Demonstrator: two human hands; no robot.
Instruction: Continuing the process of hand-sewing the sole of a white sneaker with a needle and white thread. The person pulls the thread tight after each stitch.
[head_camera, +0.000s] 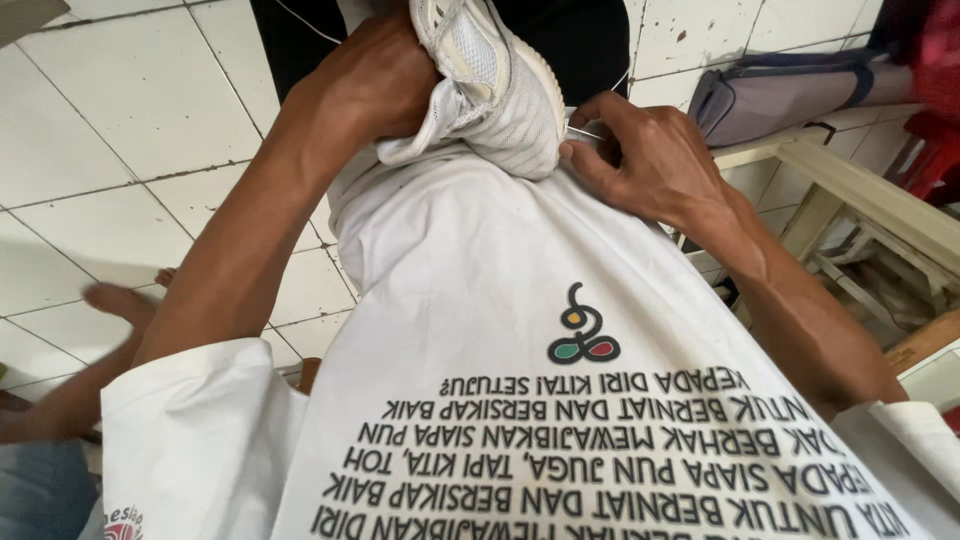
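A white mesh sneaker (500, 90) rests against my lap at the top centre, its pale sole facing right. My left hand (375, 80) is shut on the shoe's upper from the left side. My right hand (640, 155) presses against the shoe's lower right edge, fingers pinched on a thin metal needle (585, 131) that points into the fabric near the sole. My white printed shirt (520, 330) fills the lower frame beneath both hands.
White floor tiles (130, 120) spread to the left. A grey bag (780, 95) lies on a pale wooden bench (870, 195) at the right. A bare foot (120, 300) and a leg in jeans show at the lower left.
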